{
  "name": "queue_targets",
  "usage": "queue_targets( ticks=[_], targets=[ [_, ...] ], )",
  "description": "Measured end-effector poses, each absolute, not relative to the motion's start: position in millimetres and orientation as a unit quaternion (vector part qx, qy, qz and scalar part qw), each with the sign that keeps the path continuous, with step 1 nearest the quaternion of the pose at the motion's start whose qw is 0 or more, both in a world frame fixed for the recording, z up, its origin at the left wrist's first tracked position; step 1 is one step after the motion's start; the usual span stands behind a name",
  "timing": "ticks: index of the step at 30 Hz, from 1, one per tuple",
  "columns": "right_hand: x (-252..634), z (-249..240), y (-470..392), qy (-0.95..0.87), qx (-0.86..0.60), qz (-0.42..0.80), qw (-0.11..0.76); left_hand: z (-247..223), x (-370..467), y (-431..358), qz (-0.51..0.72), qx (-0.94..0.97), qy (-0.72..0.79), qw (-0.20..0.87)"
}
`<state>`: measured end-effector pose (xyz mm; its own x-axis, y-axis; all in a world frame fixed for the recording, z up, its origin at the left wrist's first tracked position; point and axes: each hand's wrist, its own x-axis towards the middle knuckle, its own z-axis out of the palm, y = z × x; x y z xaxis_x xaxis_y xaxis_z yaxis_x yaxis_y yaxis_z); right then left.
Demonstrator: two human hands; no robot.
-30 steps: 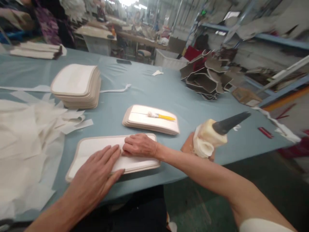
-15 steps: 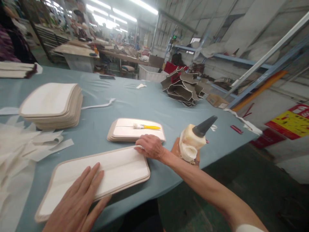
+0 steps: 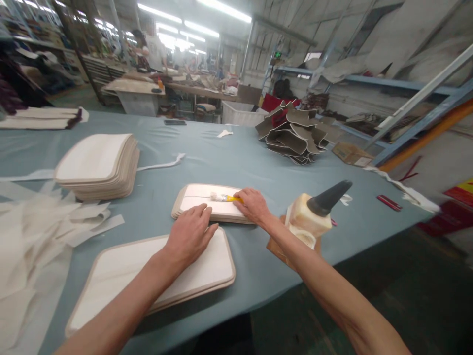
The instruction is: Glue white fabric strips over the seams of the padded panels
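**Right grip (image 3: 253, 204) closed on the brush (image 3: 225, 198)**

The fingers clasp the rear of the yellow handle; how firmly cannot be told. The brush lies flat on the small stack (image 3: 192, 200), its pale bristles pointing left along a dark line on the top panel.

The left grip (image 3: 190, 234) is free of any object, fingers stretched forward and slightly bent. It is over the far edge of the near panels (image 3: 125, 261), fingertips overlapping the front of the small stack in view; whether they touch it cannot be told. The near panels, white with beige borders, lie partly under the left forearm.

To the right, just beyond the right wrist, a stained jug (image 3: 301, 217) stands on a brown block (image 3: 277, 246), with a black cone (image 3: 330, 197) tilted up from it.

Farther left on the blue-covered worktop (image 3: 221, 158) sits a tall stack (image 3: 98, 162), with loose cloth pieces (image 3: 29, 246) nearer the person. At the far right rises a heap of dark sheets (image 3: 295, 133), near a carton (image 3: 351, 154). A red item (image 3: 388, 202) lies towards the right edge.
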<state>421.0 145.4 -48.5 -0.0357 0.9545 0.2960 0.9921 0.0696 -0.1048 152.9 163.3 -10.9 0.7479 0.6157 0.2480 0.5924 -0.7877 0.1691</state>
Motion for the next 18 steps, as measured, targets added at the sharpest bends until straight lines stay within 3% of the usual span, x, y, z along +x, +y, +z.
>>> queue_targets(
  ticks=[14,18],
  targets=[
    [430,-26,150,-0.747,-0.659,0.026,0.087,-37,158,166,0.105,0.925,0.364,0.029],
    [419,-15,149,-0.731,-0.672,0.029,0.113,-37,158,166,0.103,0.925,0.364,0.038]
  ],
)
